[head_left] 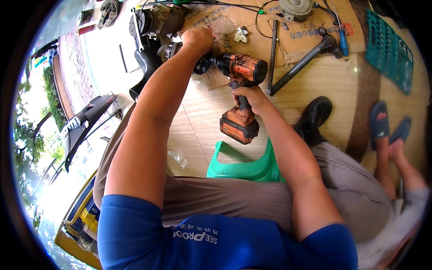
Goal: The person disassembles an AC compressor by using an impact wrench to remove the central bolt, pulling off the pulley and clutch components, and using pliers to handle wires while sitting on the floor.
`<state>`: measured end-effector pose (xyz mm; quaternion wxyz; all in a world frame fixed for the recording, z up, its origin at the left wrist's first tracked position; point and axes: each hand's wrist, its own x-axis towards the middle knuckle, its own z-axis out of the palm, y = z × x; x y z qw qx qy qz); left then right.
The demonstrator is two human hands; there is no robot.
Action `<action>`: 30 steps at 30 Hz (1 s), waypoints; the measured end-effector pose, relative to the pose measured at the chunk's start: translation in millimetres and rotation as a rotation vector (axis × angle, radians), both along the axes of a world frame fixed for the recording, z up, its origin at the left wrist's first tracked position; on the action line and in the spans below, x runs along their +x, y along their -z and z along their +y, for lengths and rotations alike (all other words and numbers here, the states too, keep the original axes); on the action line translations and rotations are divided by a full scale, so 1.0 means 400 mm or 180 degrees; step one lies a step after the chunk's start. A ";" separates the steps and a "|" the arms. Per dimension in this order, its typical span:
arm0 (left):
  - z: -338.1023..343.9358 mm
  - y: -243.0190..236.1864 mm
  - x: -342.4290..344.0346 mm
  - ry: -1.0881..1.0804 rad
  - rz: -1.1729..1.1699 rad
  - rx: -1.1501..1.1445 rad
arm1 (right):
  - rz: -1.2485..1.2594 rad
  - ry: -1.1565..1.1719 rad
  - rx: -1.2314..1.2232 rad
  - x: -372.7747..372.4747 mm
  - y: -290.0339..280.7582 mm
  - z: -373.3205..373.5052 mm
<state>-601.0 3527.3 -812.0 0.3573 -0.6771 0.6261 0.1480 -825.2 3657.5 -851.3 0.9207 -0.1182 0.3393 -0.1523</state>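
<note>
My right hand [254, 99] is wrapped round the grip of an orange and black cordless impact wrench [243, 67]. Its nose points left at a dark round part [202, 66], partly hidden by my left forearm. Whether the two are engaged is not clear. My left hand [198, 38] is closed just beyond that part, knuckles up; its fingers are turned away and what they grip is hidden. Beside my left wrist lies a metal cylindrical piece [169, 51]. Farther off sits a larger dirty motor-like unit [164, 19].
Cardboard [310, 27] covers the floor ahead. On its right lie a hammer [306, 58], a steel bar [273, 54], a blue-handled screwdriver [343, 40] and a teal tool case [389, 51]. A green plastic stool [245, 170] is near my legs. A person in blue slippers [379, 123] is at right.
</note>
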 end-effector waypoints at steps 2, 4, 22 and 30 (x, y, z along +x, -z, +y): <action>0.000 0.004 0.002 -0.0024 0.0003 -0.0010 | 0.0021 0.0004 -0.0003 0.000 0.004 0.002; -0.001 0.009 0.006 -0.0057 -0.0001 0.0006 | 0.0026 0.0028 -0.0030 0.000 0.006 0.003; -0.002 0.006 0.000 -0.0045 -0.0033 -0.0004 | 0.0118 0.0113 -0.0097 -0.002 0.003 0.001; 0.001 0.009 0.003 -0.0074 0.0151 -0.0169 | 0.0083 0.0077 -0.0093 -0.003 0.006 0.000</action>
